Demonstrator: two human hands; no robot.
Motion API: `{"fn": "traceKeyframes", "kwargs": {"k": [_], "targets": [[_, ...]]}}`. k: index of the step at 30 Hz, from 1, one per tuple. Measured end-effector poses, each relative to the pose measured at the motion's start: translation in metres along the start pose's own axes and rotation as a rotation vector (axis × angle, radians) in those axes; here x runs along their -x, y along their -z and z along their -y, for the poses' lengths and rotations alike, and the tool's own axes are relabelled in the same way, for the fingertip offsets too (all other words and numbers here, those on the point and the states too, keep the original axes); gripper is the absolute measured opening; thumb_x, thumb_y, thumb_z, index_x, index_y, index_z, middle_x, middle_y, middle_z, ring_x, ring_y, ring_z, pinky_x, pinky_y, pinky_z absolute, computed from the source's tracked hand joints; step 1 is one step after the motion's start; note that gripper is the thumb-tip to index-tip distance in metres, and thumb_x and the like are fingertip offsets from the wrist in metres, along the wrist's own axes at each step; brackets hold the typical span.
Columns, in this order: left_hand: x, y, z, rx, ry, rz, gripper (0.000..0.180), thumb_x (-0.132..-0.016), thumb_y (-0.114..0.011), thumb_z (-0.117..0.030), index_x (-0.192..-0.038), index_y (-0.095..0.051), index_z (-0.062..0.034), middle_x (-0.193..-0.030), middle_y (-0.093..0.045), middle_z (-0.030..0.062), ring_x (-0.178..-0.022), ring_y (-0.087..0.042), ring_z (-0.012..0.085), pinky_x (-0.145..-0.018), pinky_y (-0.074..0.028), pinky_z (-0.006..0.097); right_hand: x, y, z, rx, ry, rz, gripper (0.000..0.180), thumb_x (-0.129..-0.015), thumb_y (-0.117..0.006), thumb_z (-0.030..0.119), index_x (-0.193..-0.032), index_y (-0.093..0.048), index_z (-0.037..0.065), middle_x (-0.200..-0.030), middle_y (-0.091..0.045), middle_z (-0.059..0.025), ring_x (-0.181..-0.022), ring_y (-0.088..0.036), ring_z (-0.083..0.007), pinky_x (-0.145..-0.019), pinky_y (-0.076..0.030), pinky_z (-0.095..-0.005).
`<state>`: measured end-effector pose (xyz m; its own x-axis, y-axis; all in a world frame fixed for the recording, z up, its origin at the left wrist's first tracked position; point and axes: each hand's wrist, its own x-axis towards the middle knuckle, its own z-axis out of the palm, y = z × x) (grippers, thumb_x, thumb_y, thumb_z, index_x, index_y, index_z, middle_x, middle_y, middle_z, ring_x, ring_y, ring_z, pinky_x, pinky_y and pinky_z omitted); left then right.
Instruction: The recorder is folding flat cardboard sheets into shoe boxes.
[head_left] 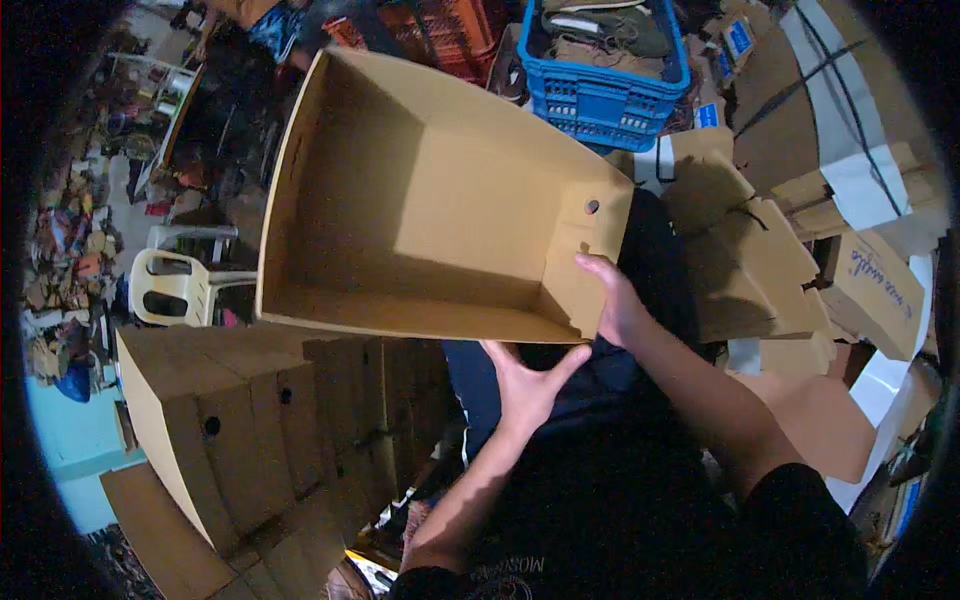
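Note:
An open brown cardboard box [420, 200] is tilted in front of me, its empty inside facing up. My right hand [617, 305] grips its near right end wall, just below a small round hole. My left hand [527, 385] is spread flat under the box's near bottom edge, fingers apart, touching or almost touching the cardboard. Both forearms come up from the lower edge over my dark clothing.
Assembled brown boxes [230, 430] are stacked at lower left. Flat cardboard pieces [760, 260] pile up on the right. A blue plastic crate [600, 70] holding shoes stands at the top, with an orange crate [440, 30] beside it. A white plastic chair [180, 285] is on the left.

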<state>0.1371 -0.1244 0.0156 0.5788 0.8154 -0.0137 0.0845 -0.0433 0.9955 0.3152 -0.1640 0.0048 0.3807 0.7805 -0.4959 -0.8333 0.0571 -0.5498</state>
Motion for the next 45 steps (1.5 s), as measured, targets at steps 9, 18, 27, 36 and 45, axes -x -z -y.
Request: {"fn": "traceKeyframes", "kwargs": {"k": [9, 18, 27, 36, 45], "targets": [[-0.031, 0.118, 0.035, -0.088, 0.309, 0.244, 0.069, -0.101, -0.069, -0.029, -0.156, -0.042, 0.0024, -0.155, -0.052, 0.0149, -0.145, -0.047, 0.0270, -0.121, -0.036, 0.043, -0.012, 0.075, 0.043, 0.458, -0.363, 0.106, 0.058, -0.086, -0.076, 0.044, -0.127, -0.064, 0.005, -0.107, -0.070, -0.0115, -0.087, -0.071, -0.0254, -0.078, -0.060, -0.0416], [-0.127, 0.077, -0.009, 0.476, 0.292, 0.685, 0.064, -0.110, -0.049, -0.047, -0.152, -0.047, 0.0008, -0.150, -0.057, 0.0138, -0.137, -0.055, 0.0260, -0.117, -0.043, 0.042, 0.014, 0.043, 0.013, 0.819, -0.518, 0.480, 0.063, -0.101, -0.062, 0.039, -0.151, -0.051, 0.001, -0.139, -0.064, -0.0130, -0.125, -0.062, -0.0244, -0.108, -0.047, -0.0415], [-0.108, 0.069, -0.060, 0.513, 0.682, 0.679, 0.052, -0.106, -0.061, -0.042, -0.141, -0.060, -0.0035, -0.132, -0.068, 0.0106, -0.119, -0.066, 0.0218, -0.104, -0.051, 0.038, 0.037, 0.019, 0.005, 0.734, 0.048, 0.237, 0.051, -0.113, -0.046, 0.041, -0.146, -0.056, 0.003, -0.131, -0.066, -0.0053, -0.120, -0.060, -0.0139, -0.106, -0.047, -0.0343], [-0.123, 0.071, -0.043, 0.155, 0.350, 0.700, 0.050, -0.105, -0.062, -0.043, -0.128, -0.067, 0.0008, -0.122, -0.067, 0.0123, -0.119, -0.060, 0.0203, -0.103, -0.044, 0.031, 0.032, 0.001, 0.002, 0.611, -0.071, 0.179, 0.046, -0.110, -0.056, 0.034, -0.144, -0.058, 0.004, -0.126, -0.067, -0.0027, -0.112, -0.062, -0.0097, -0.099, -0.050, -0.0291], [-0.117, 0.076, -0.051, 0.117, 0.427, 0.701, 0.052, -0.104, -0.063, -0.045, -0.126, -0.065, 0.0024, -0.121, -0.065, 0.0110, -0.118, -0.059, 0.0187, -0.104, -0.043, 0.030, 0.032, 0.005, -0.003, 0.728, -0.119, 0.250, 0.051, -0.110, -0.056, 0.033, -0.151, -0.052, 0.003, -0.133, -0.065, -0.0054, -0.119, -0.061, -0.0141, -0.104, -0.049, -0.0333]]}}
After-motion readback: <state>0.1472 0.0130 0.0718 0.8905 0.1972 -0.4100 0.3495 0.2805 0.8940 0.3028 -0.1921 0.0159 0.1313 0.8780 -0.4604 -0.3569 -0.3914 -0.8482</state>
